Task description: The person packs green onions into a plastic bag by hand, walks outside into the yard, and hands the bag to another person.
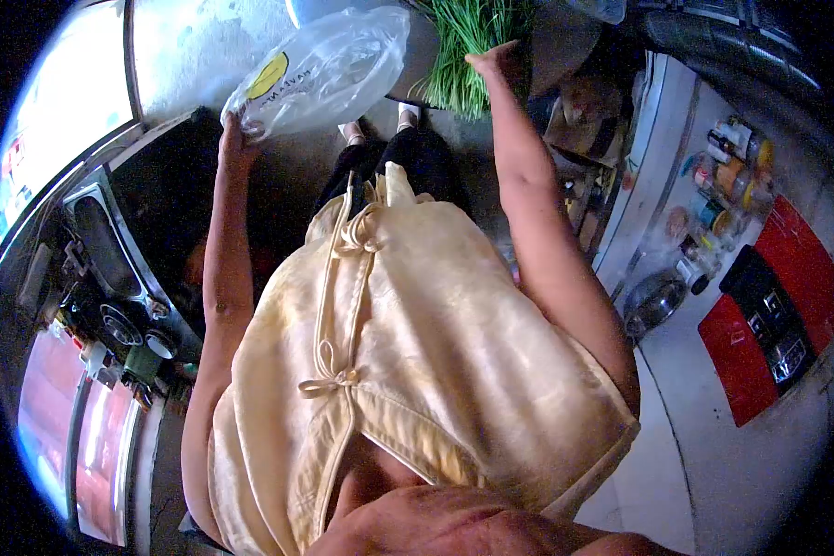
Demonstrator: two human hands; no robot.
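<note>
My left hand (pixel 239 132) is closed on the edge of a clear plastic bag (pixel 357 60), which spreads out to its right. A yellow print and dark lettering show on the bag. At the top centre is a large bunch of long, thin green stalks, which look like chives (pixel 459 69). My right hand (pixel 494 57) is on this bunch, with thumb and fingers bent around part of it. Some fingers are hidden among the stalks.
At right, a white counter (pixel 653 371) carries a red and black gas stove (pixel 769 310), a metal bowl (pixel 655 301) and several bottles and jars (pixel 732 167). A metal sink (pixel 107 241) is at left. My feet (pixel 408 115) stand on the floor below the bag.
</note>
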